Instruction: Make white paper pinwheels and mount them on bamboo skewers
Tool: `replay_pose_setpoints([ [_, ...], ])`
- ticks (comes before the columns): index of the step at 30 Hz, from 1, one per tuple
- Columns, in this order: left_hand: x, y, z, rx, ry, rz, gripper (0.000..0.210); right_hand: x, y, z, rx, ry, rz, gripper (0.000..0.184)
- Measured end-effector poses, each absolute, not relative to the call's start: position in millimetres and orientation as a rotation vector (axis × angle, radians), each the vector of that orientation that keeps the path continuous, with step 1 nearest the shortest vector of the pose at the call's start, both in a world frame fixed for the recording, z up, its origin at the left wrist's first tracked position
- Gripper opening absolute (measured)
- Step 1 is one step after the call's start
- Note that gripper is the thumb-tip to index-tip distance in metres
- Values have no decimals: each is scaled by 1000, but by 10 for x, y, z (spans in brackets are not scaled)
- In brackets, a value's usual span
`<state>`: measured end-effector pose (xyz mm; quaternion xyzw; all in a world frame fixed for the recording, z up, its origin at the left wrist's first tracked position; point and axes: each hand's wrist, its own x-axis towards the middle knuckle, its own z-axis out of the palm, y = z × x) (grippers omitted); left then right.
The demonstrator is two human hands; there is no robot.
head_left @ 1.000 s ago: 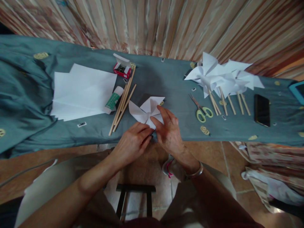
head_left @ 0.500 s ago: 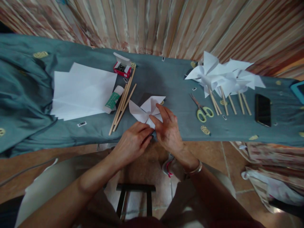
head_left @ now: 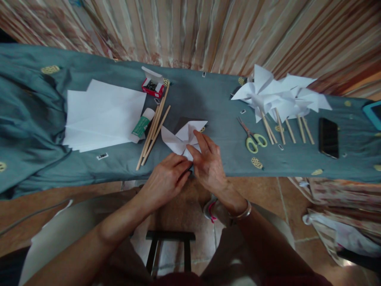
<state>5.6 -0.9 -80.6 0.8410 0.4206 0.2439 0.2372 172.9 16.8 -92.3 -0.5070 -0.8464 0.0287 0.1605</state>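
Observation:
A white paper pinwheel (head_left: 185, 135) lies at the table's front edge, its blades curled toward the middle. My left hand (head_left: 169, 174) is closed on the pinwheel's near corner, thumb and fingers pinched together. From the right, my right hand (head_left: 208, 161) bends over the same pinwheel, with its fingertips on the right blade and near the centre; its grip looks closed on the paper. Wooden sticks (head_left: 153, 133) lie just left of the pinwheel. The paper under my fingers is partly hidden.
At left are white paper sheets (head_left: 104, 115), a green-and-white glue stick (head_left: 143, 125) and an open red box (head_left: 152, 86) of small dark pieces. To the right are green-handled scissors (head_left: 252, 139), several finished pinwheels (head_left: 276, 93) on sticks and a phone (head_left: 329, 138).
Almost nothing differs. My right hand has shifted very slightly left over the pinwheel, and the view has moved a touch.

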Motion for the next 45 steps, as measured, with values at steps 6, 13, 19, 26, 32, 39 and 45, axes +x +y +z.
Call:
replay_pose_setpoints([
  [6,50,-25,-780,2307,1153,668,18,1728,203,-911,-1424,-2467,75,31],
  [13,-136,56,-628,2247,1234,866,22,1705,269,-895,-1413,-2494,1,23],
  [19,-303,181,-606,1961,1466,957,24,1666,317,-898,-1421,-2406,45,27],
  [26,-339,207,-622,1681,1518,1018,24,1698,328,-937,-1396,-2377,59,32],
  [32,-374,279,-742,1463,1465,1132,27,1686,341,-915,-1405,-2397,102,34],
  [39,-299,328,-691,1330,1363,1222,25,1655,357,-891,-1416,-2394,88,32],
  [45,-290,380,-631,1275,1353,1320,26,1649,325,-896,-1447,-2350,125,33],
])
